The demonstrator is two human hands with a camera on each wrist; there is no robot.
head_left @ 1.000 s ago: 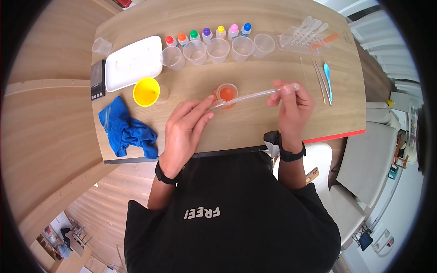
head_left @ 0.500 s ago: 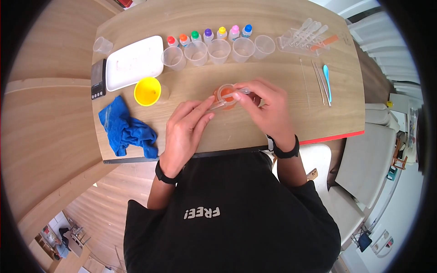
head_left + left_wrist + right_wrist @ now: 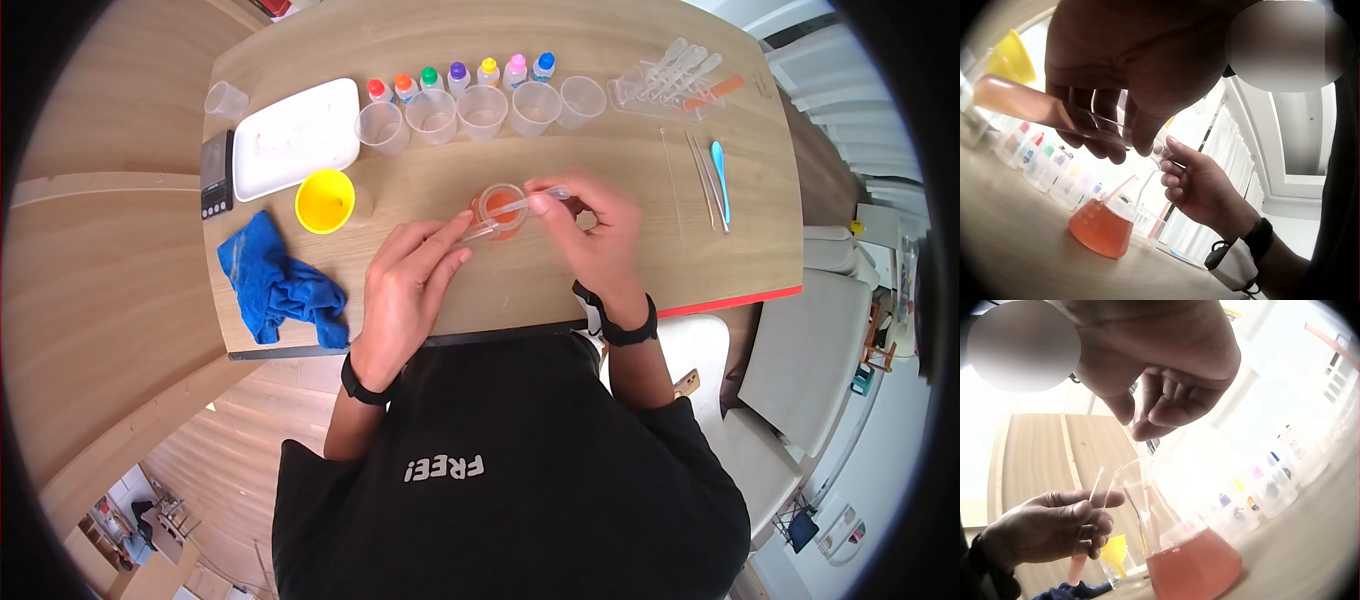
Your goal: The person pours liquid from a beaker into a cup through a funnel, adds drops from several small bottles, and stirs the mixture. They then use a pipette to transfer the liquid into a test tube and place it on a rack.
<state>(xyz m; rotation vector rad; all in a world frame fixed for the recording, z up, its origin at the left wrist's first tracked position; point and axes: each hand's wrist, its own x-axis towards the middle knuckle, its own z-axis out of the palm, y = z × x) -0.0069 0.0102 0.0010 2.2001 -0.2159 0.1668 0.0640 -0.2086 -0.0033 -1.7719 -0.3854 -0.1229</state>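
A conical flask (image 3: 1194, 569) with orange-red liquid stands on the table in front of the person. My right hand (image 3: 600, 235) pinches a clear plastic dropper (image 3: 520, 205) above it, and the dropper's stem reaches down through the flask's mouth. My left hand (image 3: 400, 285) grips a glass test tube (image 3: 1022, 106) between thumb and fingers, close beside the flask's neck. Pale orange liquid fills the tube's lower part, which tilts in the left wrist view. The dropper's bulb is partly hidden by the right fingers.
Clear cups (image 3: 481, 112) and colour-capped bottles (image 3: 429, 78) line the back. At left are a white tray (image 3: 300, 140), a black scale (image 3: 215, 175), a yellow cup (image 3: 325, 202) and a blue cloth (image 3: 280, 285). A rack (image 3: 670, 95) and a blue spoon (image 3: 720, 185) stand right.
The right hand has moved left with the dropper, from right of the flask to over its mouth, and the stem has gone inside. The left hand has stayed in place with the test tube.
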